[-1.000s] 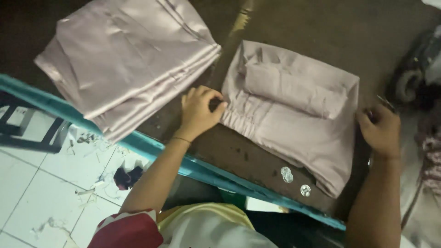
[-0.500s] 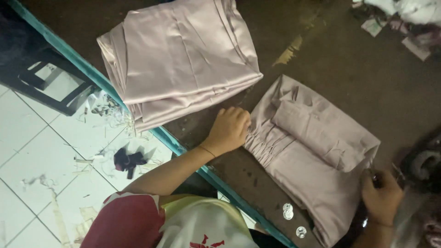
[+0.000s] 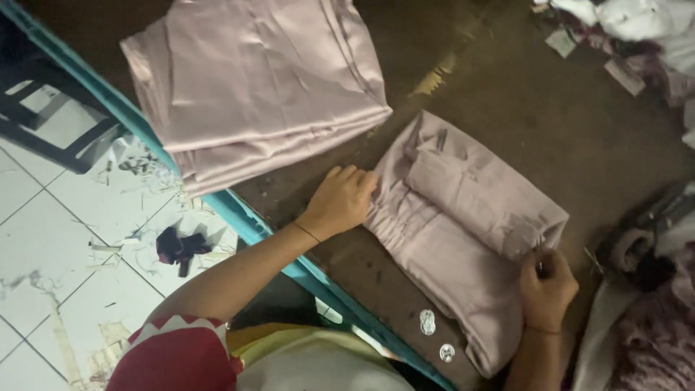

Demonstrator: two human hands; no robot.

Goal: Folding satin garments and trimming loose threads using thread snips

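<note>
Since half a second ago both hands have shifted little relative to the cloth: left hand (image 3: 346, 197) remains at the gathered edge of the folded garment (image 3: 463, 232), while the right hand (image 3: 548, 282) now sits higher in view, at the garment's near right corner. Count of pale pink cloth items: two. Item 1, the folded garment, lies on the dark counter (image 3: 550, 137) between the two hands, one smaller folded panel lying on top of it. Item 2, a larger stack of folded pink fabric (image 3: 260, 87), lies further up the counter, well apart from the right hand, near the left hand but not touching it. Left hand: fingers curled, knuckles pressed against the elastic-gathered edge; grasp or mere press cannot be told. Right hand: clenched, pinching the garment's corner. Two small round silver discs (image 3: 427, 322) sit on the counter just beside the garment's lower edge. One teal edge strip (image 3: 239, 217) runs along the counter. White tiled floor (image 3: 58, 246) below carries one dark fabric scrap (image 3: 181, 247) plus scattered pale offcuts.
</note>
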